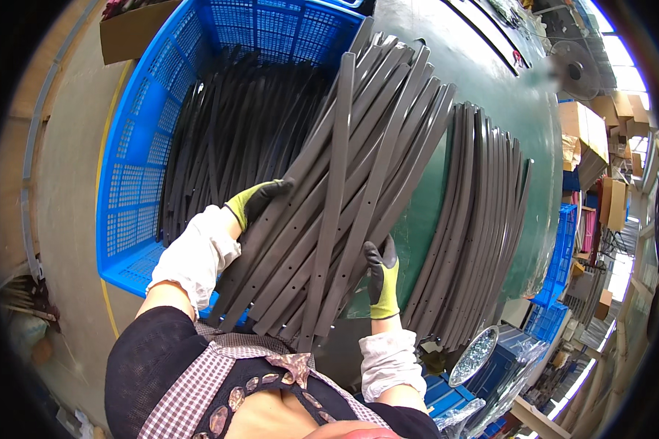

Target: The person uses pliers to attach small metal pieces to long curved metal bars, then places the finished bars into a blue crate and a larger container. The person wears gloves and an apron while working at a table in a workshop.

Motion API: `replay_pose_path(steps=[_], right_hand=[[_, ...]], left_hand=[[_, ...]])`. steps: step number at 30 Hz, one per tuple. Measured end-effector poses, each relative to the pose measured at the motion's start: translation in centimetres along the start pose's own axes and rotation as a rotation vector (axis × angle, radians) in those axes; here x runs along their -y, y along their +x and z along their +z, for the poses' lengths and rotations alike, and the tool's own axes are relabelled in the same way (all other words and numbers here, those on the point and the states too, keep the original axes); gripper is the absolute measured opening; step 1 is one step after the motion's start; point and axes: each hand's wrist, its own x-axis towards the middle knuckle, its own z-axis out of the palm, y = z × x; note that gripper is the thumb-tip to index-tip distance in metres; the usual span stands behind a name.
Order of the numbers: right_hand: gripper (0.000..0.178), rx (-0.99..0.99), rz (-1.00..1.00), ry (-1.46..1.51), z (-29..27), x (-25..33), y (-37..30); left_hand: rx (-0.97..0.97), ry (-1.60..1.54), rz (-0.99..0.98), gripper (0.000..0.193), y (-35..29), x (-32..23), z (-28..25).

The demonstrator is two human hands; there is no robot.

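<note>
The bundle of dark bars [332, 194] slants between the person's two hands, overlapping in view the blue crate [111, 197] and the green surface [538, 219]; what bears its weight underneath is hidden. To handle it well, even pressure from both sides seems best — a few bars cross over the others on top and could slide off if the bundle tips. Evening up the staggered near ends should help too. The gloved left hand [255, 201] bears on the bundle's left edge, its forearm angled up and inward; the right hand [383, 274] points upward against the right edge, nearer the body. The fingers touch the outer bars — how far they close around them, I cannot tell. Farther out, loose bars [227, 132] fill the crate, and a row of bars [476, 219] lies on the surface to the right
</note>
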Motion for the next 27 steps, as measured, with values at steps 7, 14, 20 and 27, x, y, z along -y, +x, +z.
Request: replay_pose_path(steps=[7, 14, 20, 27], right_hand=[[0.069, -0.015, 0.021, 0.14, 6.5, 1.2, -1.1], [0.087, -0.014, 0.215, 0.296, 10.0, 0.1, -1.7], [0.086, 0.096, 0.162, 0.456, 16.4, -2.8, 0.6], [0.093, -0.009, 0.202, 0.144, 21.5, -8.7, 6.5]], left_hand=[[0.168, -0.109, 0.133, 0.028, 0.0, 2.5, -1.7], [-0.036, -0.12, 0.233, 0.032, -1.3, 2.2, -5.1], [-0.137, -0.352, 0.11, 0.038, -5.8, -3.3, -1.5], [-0.178, 0.062, 0.481, 0.035, 1.2, -2.4, -11.6]])
